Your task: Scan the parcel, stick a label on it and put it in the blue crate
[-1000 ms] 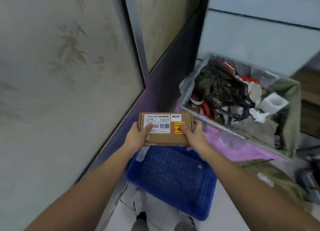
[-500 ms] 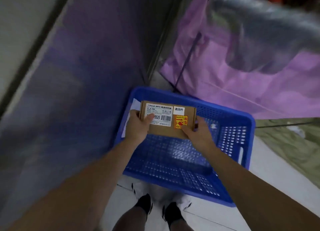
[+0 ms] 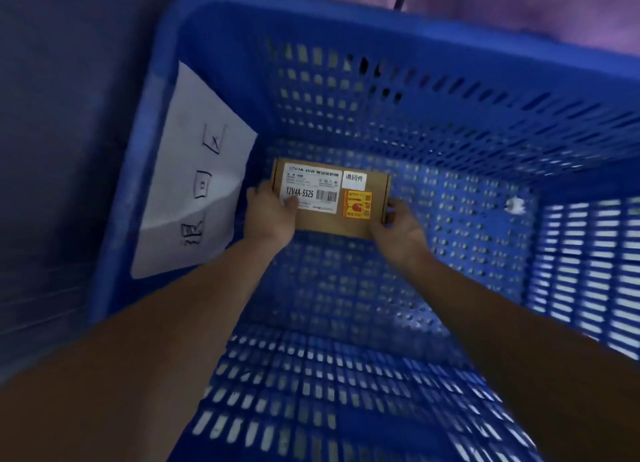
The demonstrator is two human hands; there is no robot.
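cardboard parcel (image 3: 330, 198) frame centre, labels up, low inside blue crate (image 3: 450, 91) | left hand (image 3: 272, 215), right hand (image 3: 398, 229) each clasp an end, likely for level set-down | handwritten paper sheet (image 3: 194, 184) on crate's left wall, probably a sorting tag

Both hands (image 3: 273, 215) hold the parcel (image 3: 329, 198) inside the blue crate (image 3: 450, 122).

Labelled brown parcel (image 3: 330, 198), inside blue crate (image 3: 433, 91)
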